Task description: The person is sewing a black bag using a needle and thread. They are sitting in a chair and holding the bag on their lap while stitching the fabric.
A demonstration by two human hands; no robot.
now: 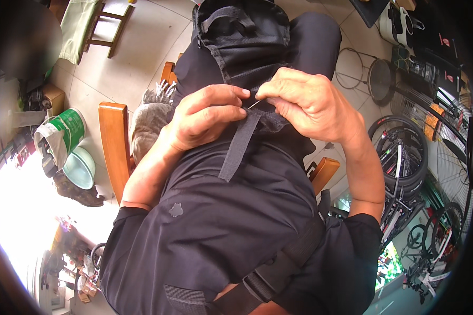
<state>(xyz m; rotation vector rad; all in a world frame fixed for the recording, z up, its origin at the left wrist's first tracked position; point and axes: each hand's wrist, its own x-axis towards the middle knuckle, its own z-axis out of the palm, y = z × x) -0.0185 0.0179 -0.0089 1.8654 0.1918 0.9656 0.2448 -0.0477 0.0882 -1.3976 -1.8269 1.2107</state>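
Note:
A black fabric bag (pixel 242 39) lies across my lap. A loose black webbing strap (pixel 238 149) hangs from its near edge toward my body. My right hand (pixel 310 102) is closed, thumb and forefinger pinching a thin, shiny needle (pixel 254 104) that slants down and left over the bag's edge. My left hand (pixel 207 113) is curled at the same edge, beside the top of the strap, and seems to grip the fabric there. Its fingertips are close to the needle's lower end. Any thread is too fine to make out.
Wooden chair parts (pixel 113 149) flank me, with a grey cloth (pixel 150 126) at my left. A green-and-white bucket (pixel 68 128) and a pale basin (pixel 80 168) stand farther left. At right are bicycle wheels (pixel 399 152) and a fan (pixel 454 152). A small folding stool (pixel 105 31) is at far left.

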